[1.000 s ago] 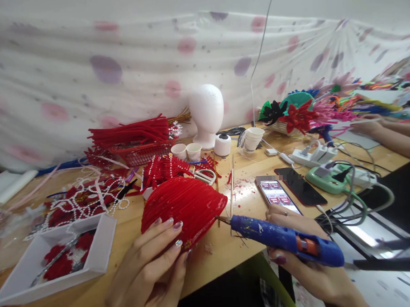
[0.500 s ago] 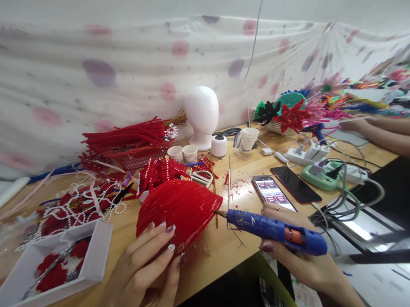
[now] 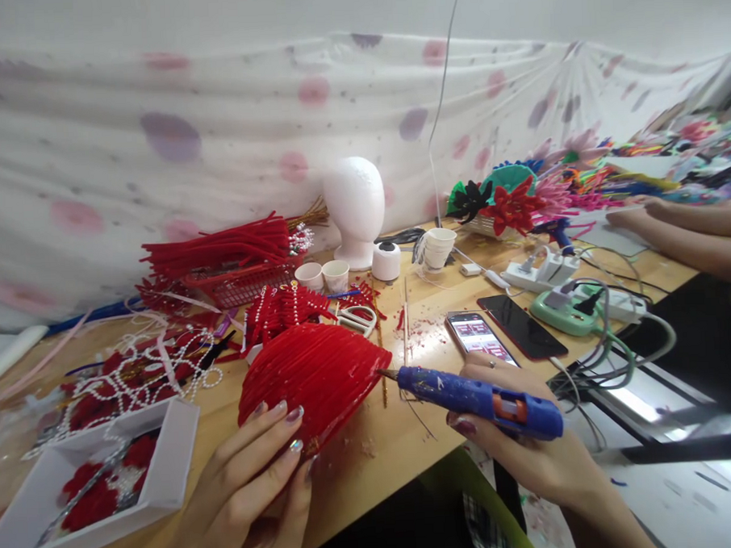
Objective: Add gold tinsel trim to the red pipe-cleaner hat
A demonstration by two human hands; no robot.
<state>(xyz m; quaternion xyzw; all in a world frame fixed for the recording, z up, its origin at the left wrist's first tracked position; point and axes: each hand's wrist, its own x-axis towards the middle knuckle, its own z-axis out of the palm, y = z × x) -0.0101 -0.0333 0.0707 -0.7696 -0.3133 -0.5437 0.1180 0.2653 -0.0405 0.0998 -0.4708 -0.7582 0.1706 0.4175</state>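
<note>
A red dome-shaped piece (image 3: 309,369), covered in rows of fuzzy strips like pipe cleaners, is tilted above the table's front edge. My left hand (image 3: 253,481) grips its lower left side, fingers over the outside and the thumb near the rim. My right hand (image 3: 506,437) is wrapped around a blue glue gun (image 3: 449,387) with an orange part showing in its body. The gun's metal nozzle is at the right end of the dome's rim, touching or almost touching it. The inside of the dome is hidden from view.
Behind stand a white foam head (image 3: 355,202), paper cups (image 3: 335,274) and a red basket (image 3: 238,286) of red stems. A white box (image 3: 183,452) and bead strings lie left. Phones (image 3: 522,325) and power strips (image 3: 564,310) sit right, near another person's arms (image 3: 684,228).
The whole view has shifted slightly. The glue gun stays at the dome's right rim, its rear end swung a little left and up. Both hands keep their hold.
</note>
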